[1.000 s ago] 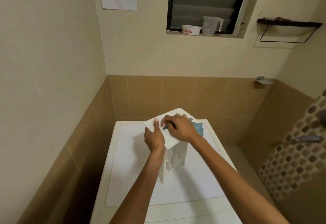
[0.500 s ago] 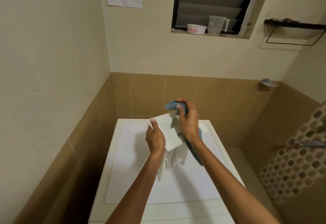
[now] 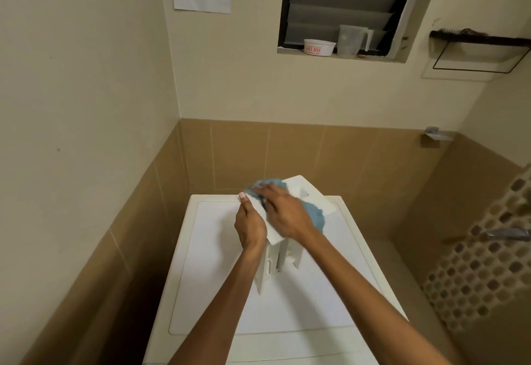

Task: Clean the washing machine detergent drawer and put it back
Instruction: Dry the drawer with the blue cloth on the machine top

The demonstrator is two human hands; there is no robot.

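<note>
Left hand (image 3: pixel 250 226) grips the drawer (image 3: pixel 310 195) by its edge, thumb on top. Right hand (image 3: pixel 283 215), blurred, seems to press the cloth (image 3: pixel 314 216) flat beside that thumb. Brace firmly and wipe away from the left hand.

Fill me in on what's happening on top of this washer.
A person is cleaning the detergent drawer, which stands on end on the washing machine. The left hand grips the edge of the drawer's front panel to steady it. The right hand presses a blue cloth against the panel's face. The drawer is out of its slot and not yet put back.
</note>
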